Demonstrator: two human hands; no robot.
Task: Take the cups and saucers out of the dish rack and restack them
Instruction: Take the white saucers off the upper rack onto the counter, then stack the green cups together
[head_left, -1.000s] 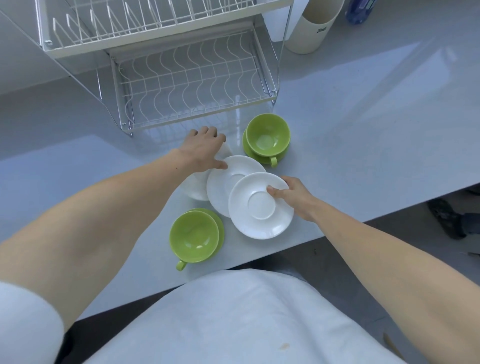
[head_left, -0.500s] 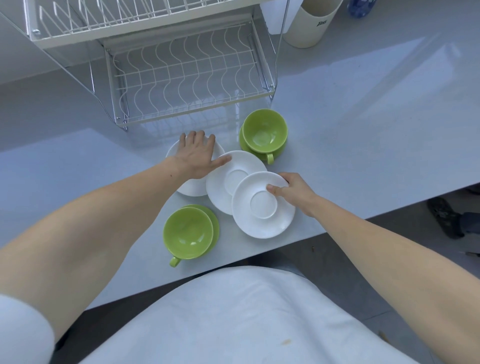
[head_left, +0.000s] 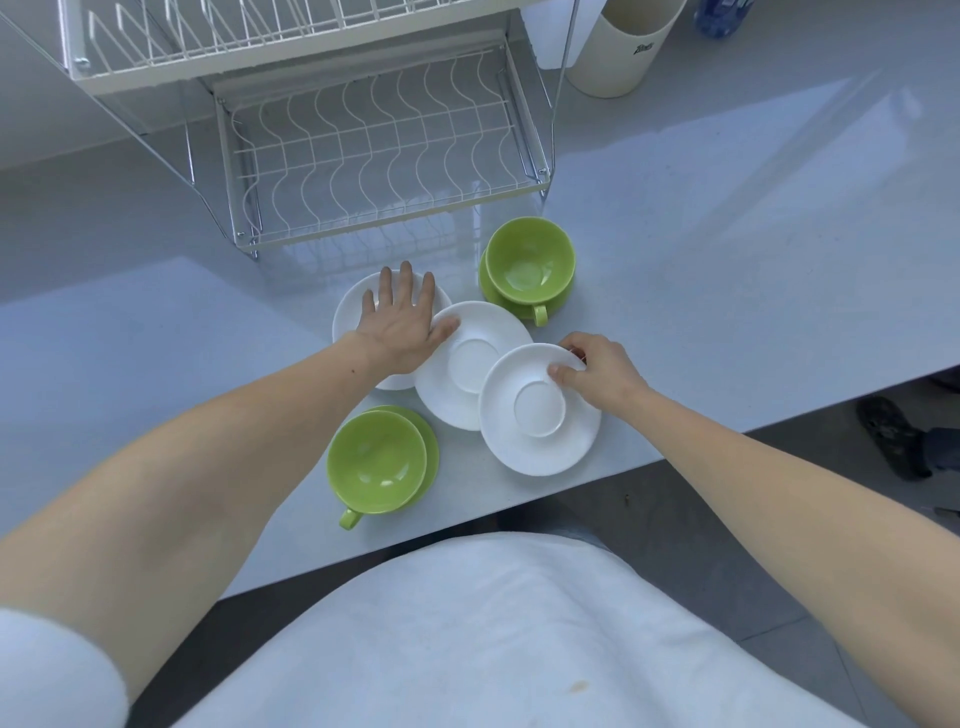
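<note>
Up in the upper left of the frame, the white wire dish rack stands on the pale grey counter. Below it, the left hand lies flat, fingers spread wide, on the far-left round white saucer, its thumb touching the middle white saucer. Lower left of centre sits a green cup on a green saucer. Right of centre, the right hand pinches the rim of the third white saucer, which overlaps the middle one. Above that, a second green cup and saucer rests.
</note>
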